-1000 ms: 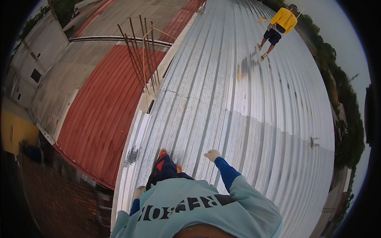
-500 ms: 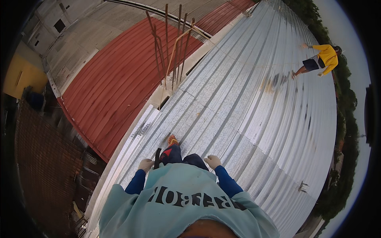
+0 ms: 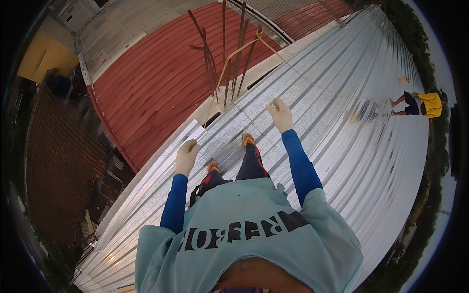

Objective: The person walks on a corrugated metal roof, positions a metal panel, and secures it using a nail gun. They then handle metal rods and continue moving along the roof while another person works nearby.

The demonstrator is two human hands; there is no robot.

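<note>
Both my hands wear off-white gloves, with blue sleeves behind them, and are held out over the silver corrugated metal roof [image 3: 312,136]. My left hand [image 3: 186,157] is loosely curled near the roof's left edge, with nothing seen in it. Farther forward and to the right, my right hand [image 3: 281,115] is closed in a loose fist, also with nothing visible in it. Neither hand appears to touch the roof. Below them, my sandalled feet [image 3: 248,139] stand on the ribbed sheets, one ahead of the other.
Rusty rebar rods [image 3: 239,53] stick up from a concrete ledge [image 3: 273,66] ahead. A yellowish cord [image 3: 227,61] loops around them and trails rightward across the roof. Beyond the left edge lie a lower red roof [image 3: 161,78] and brown tiles [image 3: 58,166]. A person in yellow [image 3: 431,105] is at far right.
My hands have risen from beside my body to out in front, the right one farther forward. One foot has stepped ahead. The person in yellow now appears farther right and lower in view.
</note>
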